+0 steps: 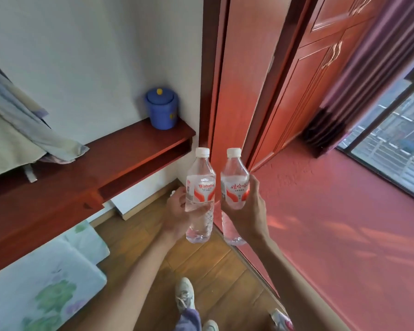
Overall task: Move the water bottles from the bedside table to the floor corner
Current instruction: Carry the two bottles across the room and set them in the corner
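Two clear water bottles with white caps and red-and-white labels are held upright in the air, side by side, above the wooden floor. My left hand (pixel 177 211) grips the left bottle (pixel 200 185) around its middle. My right hand (pixel 247 209) grips the right bottle (pixel 234 185) the same way. The bottles nearly touch each other. Behind them is the floor corner (pixel 177 185) where the white wall meets the red wooden door frame. The dark red bedside table (pixel 93 168) runs along the wall at left.
A blue lidded pot (pixel 161 108) stands at the far end of the bedside table. Cloth (pixel 22 130) drapes over its left part. A floral pillow (pixel 46 283) lies lower left. A red raised platform (pixel 344 223) fills the right side, with a wardrobe (pixel 308 80) behind. My shoes (pixel 184 295) are on the floor.
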`<state>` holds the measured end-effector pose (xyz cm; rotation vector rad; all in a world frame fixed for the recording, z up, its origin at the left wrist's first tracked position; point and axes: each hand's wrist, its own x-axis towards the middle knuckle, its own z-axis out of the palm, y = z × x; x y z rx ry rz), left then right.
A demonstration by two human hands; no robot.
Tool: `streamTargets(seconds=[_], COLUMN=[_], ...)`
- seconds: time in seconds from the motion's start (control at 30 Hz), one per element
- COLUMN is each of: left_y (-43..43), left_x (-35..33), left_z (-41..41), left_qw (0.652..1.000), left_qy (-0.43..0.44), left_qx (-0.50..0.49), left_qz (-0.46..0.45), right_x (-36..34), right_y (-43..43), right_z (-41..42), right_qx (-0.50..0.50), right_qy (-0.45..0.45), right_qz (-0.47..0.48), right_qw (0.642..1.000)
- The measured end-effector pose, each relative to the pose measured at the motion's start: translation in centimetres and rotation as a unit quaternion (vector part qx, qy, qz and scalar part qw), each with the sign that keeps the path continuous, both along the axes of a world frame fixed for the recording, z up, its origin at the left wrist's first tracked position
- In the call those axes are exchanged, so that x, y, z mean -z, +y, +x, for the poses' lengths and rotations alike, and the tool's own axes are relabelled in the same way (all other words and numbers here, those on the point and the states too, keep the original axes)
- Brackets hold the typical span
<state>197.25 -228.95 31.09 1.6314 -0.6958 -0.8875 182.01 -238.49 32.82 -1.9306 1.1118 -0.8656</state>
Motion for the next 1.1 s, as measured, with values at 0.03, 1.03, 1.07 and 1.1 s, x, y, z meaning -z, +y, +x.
streamTargets(seconds=[0.03, 1.03, 1.07, 1.1], left_y=[-0.3, -4.8, -4.9, -4.9], left_x=[0.3, 16.2, 17.3, 18.4], left_z=[0.7, 13.9, 14.0, 14.0], left_qw=[1.0, 0.963, 0.961, 0.96], left_qy=[0.001, 0.024, 0.025, 0.027], left_qx=[-0.005, -0.239, -0.245, -0.25], left_qz=[0.002, 0.12, 0.122, 0.124], right_x=[0.4, 17.0, 18.1, 19.3], right_y=[-0.5, -10.0, -10.3, -10.6], right_z=[1.0, 20.2, 20.5, 20.8], right_qx=[-0.009, -0.237, -0.246, -0.253], right_qy=[-0.001, 0.094, 0.096, 0.097], right_qz=[0.006, 0.099, 0.104, 0.107], right_qw=[1.0, 0.962, 0.959, 0.957])
